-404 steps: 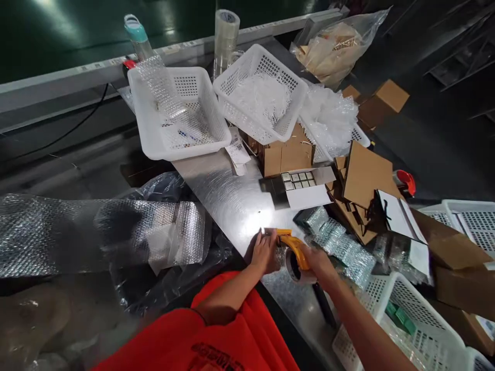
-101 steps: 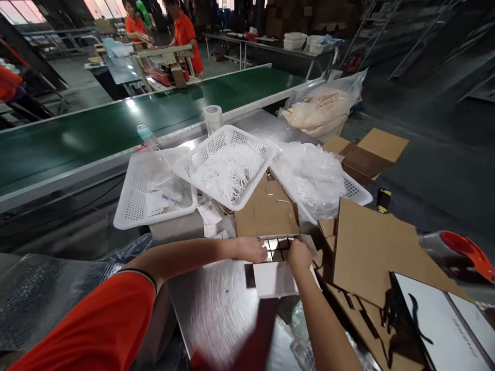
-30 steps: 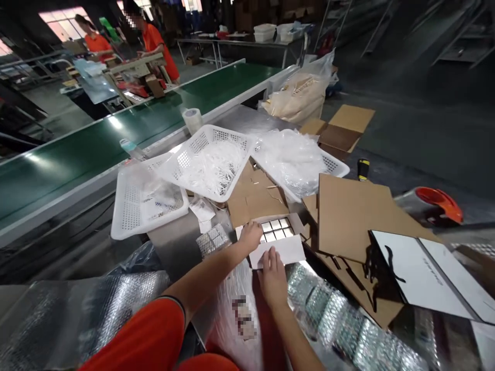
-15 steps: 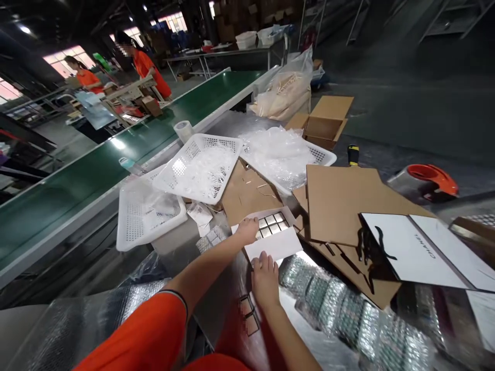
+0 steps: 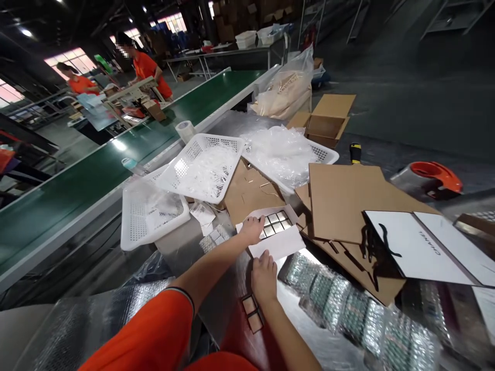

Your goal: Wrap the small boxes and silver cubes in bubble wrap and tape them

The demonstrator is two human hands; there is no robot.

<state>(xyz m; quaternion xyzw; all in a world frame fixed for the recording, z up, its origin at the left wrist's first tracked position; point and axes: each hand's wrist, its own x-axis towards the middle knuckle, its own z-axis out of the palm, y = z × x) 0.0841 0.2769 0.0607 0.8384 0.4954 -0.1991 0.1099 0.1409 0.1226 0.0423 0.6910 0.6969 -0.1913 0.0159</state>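
Box (image 5: 276,246) of white card, its flaps turned outward, sits ahead of you on the metal table (image 5: 301,324), so the square pieces (image 5: 279,226) in rows inside lie exposed from above. Your left hand (image 5: 253,230) reaches across to the box's left end, fingertips bent over it, probably to steady or reach the pieces there; whether they are closed on one cannot be told. Your right hand (image 5: 265,278) lies at the near side, its fingers straight and slightly apart against the front flap, seemingly to brace the box; the thumb is hidden, so you cannot tell if card is pinched. Dark-framed squares (image 5: 253,313), two of them, lie just left of your right forearm (image 5: 288,330), handy to you. Bubble-wrapped packs (image 5: 348,306) line up to the right, leaving both hands room.
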